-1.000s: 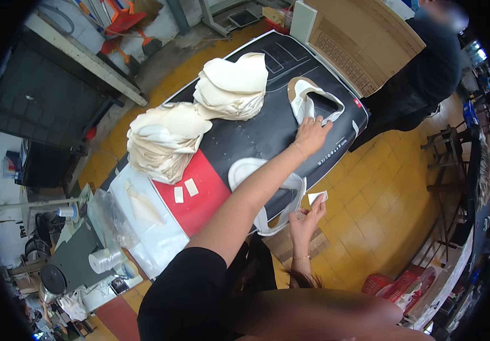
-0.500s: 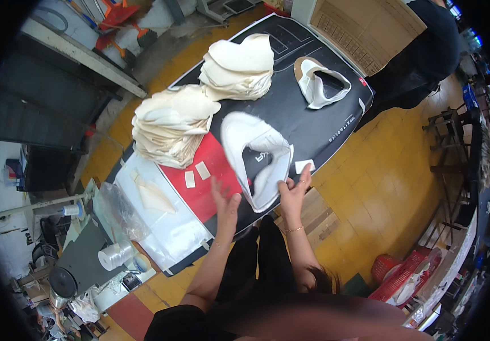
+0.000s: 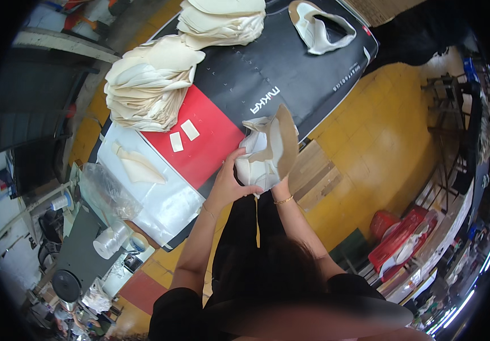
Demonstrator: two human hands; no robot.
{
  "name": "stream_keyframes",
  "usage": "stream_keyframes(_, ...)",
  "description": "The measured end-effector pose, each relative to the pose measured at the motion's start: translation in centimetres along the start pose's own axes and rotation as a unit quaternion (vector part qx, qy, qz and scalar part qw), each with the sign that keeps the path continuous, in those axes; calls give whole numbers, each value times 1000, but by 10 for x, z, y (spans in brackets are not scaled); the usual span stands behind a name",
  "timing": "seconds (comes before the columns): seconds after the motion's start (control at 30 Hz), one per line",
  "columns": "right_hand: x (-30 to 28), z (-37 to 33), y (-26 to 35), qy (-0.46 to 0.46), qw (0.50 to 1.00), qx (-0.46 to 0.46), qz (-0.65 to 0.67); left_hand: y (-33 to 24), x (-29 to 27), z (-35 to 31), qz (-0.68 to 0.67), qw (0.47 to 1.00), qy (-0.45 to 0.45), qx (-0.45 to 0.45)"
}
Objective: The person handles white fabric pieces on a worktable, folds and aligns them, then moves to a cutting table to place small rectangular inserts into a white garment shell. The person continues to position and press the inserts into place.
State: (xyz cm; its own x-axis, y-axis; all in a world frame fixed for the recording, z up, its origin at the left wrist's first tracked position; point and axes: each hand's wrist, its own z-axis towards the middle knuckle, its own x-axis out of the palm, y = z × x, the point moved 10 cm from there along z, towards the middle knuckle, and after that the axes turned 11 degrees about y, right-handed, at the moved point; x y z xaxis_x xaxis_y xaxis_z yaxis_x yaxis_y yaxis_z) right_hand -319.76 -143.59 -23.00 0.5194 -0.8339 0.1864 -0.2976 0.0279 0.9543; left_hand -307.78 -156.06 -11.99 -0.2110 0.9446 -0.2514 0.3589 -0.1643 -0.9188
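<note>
A white and tan shoe upper (image 3: 283, 142) is lifted off the near edge of the table and stands tilted between my hands. My left hand (image 3: 226, 184) grips its near left side, thumb across the lower edge and fingers along the side. Most of my right hand (image 3: 281, 190) is hidden behind the upper's lower right; only the wrist and a bit of the hand show, against the upper. Left of them, two small cream rectangular pieces (image 3: 189, 130) lie on the red part of the table cover. Another shoe upper (image 3: 323, 29) lies at the far right.
Two tall stacks of cream cut pieces (image 3: 153, 79) stand at the table's far left. One thin cream piece (image 3: 138, 163) lies on the white section, beside a clear plastic bag (image 3: 108, 190). A thread cone (image 3: 113, 243) is at lower left; red baskets (image 3: 401, 238) are at right.
The shoe upper, lying flat before, is now raised and turned so its tan side shows. Both hands have closed in on it. The small white piece at my right fingertips is out of sight.
</note>
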Motion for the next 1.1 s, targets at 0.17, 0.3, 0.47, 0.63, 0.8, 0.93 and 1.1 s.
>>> stream_keyframes(0.17,2,-7,53,-49,974,37,-217,8,5,-6,-39,998,-17,51)
stream_keyframes(0.3,11,-6,73,-50,965,35,-256,12,13,-9,-126,989,-33,70)
stream_keyframes(0.47,15,-7,66,-27,970,77,-231,-3,-3,3,-230,961,-98,121)
stream_keyframes(0.63,18,-6,58,35,990,104,-90,2,-14,25,-285,943,-154,76)
stream_keyframes(0.8,-14,-15,61,-2,981,91,-170,2,-1,21,-170,970,-151,83)
stream_keyframes(0.93,-51,-15,63,-81,987,103,-92,12,12,11,-162,970,-161,85)
stream_keyframes(1.1,-46,4,69,-125,990,64,20,10,21,10,-99,970,-172,137)
